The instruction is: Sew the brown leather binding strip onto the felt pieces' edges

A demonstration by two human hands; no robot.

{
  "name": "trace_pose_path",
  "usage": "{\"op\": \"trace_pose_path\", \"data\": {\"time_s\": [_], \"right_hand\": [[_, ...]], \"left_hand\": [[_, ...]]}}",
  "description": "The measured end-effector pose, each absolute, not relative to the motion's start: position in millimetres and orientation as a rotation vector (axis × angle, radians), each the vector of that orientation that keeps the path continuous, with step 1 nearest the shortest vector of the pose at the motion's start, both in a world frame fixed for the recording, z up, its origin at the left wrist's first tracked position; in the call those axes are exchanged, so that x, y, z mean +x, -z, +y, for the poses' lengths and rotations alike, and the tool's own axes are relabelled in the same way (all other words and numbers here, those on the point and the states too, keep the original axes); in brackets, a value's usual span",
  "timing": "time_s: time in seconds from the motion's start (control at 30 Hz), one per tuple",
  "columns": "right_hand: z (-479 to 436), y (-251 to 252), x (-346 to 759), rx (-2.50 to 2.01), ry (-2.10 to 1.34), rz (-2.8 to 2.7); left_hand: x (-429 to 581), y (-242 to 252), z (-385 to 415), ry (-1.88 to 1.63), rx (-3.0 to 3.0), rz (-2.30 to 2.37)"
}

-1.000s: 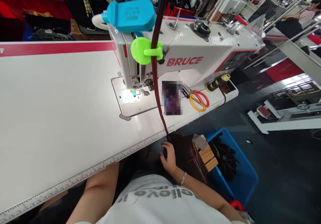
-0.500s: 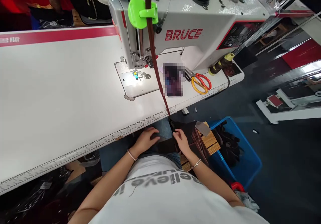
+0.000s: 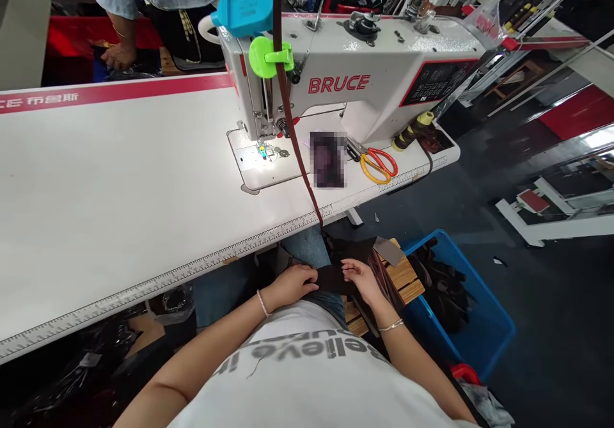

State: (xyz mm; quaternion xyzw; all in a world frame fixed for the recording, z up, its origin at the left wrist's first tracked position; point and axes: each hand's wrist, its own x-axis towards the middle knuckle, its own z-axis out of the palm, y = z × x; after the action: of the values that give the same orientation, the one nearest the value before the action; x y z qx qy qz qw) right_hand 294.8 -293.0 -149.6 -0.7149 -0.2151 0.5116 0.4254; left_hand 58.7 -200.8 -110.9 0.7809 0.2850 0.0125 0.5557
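Since the earlier frame, a flat dark piece (image 3: 332,281) has come to span the gap between left hand (image 3: 291,285) and right hand (image 3: 363,281), in front of the table (image 3: 119,178). Both hands' fingers pinch its opposite ends; scissors (image 3: 378,164) lie on the table, toward its right end.

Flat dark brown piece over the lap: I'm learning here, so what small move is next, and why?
Perhaps raise the flat dark brown piece over the white tabletop: the left hand and right hand are at its opposite ends, but it is off the tabletop, apart from the white sewing machine.
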Motion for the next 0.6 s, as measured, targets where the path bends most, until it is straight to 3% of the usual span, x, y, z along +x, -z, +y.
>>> {"op": "trace_pose_path", "data": {"time_s": [0.37, 0.6], "right_hand": [[-314, 66, 401, -1.654, -0.632, -0.215], [-320, 1, 421, -1.532, -0.131, -0.333]], "left_hand": [[-30, 9, -185, -0.412, 1.192, 0.563], [-113, -44, -195, -0.719, 1.189, 0.503]]}}
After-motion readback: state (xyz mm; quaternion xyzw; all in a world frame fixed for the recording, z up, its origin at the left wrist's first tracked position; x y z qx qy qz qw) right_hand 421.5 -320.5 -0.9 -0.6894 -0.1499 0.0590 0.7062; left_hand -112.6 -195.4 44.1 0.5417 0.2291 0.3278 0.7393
